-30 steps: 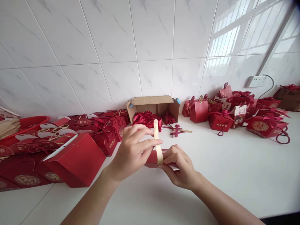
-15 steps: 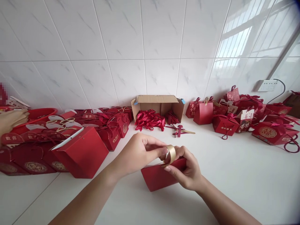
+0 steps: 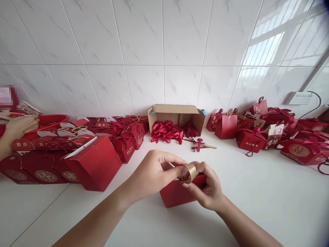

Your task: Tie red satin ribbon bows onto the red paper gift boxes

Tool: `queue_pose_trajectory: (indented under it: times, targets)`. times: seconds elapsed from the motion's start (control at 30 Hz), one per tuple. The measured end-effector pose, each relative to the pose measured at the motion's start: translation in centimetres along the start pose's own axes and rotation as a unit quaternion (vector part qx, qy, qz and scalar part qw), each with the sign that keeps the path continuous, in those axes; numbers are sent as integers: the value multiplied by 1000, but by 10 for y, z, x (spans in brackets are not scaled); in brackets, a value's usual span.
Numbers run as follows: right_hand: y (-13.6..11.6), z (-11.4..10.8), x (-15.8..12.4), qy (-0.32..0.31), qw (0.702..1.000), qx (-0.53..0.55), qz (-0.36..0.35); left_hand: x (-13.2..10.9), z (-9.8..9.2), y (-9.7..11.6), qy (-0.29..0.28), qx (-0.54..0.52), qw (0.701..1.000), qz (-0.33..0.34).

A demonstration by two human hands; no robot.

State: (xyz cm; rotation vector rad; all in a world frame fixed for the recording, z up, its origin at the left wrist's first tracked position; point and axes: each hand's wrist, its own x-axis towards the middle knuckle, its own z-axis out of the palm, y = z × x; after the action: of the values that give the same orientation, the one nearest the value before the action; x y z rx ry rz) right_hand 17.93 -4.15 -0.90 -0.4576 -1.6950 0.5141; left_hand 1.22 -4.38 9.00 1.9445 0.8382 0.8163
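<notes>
"How are the hands sitting?"

"The left hand (image 3: 151,175) is pinching the gold strap (image 3: 192,172), thumb against fingers; the right hand (image 3: 209,187) is gripping the red box (image 3: 176,196) by its top edge, at the strap's foot."

"Which is nearer the strap?"

"Neither, clearly: it's curving up between both."

"And the box?"

"It's lying just below them, long edge running left to right. Whether it's touching the worktop (image 3: 246,195), I can't tell."
</notes>
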Motion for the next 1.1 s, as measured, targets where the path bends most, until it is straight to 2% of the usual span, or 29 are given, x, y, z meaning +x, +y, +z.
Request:
queue_pose_trajectory:
  times: [0.17,0.27,0.4,0.57,0.77,1.1]
  targets:
    - [-1,0,2,50,995,-71,-45,-10,4,-6,38,78,994,68]
    - [-3,-1,5,76,984,-124,-101,-17,5,-15,48,139,981,130]
    - [-2,0,7,85,967,-165,-176,-24,5,-29,57,154,968,190]
    - [2,2,5,98,961,-178,-189,-28,6,-39,67,179,951,244]
    - [1,3,4,79,958,-188,-200,-31,6,-45,62,182,944,269]
    - [3,2,3,53,955,-205,-210,-35,4,-52,37,150,959,239]
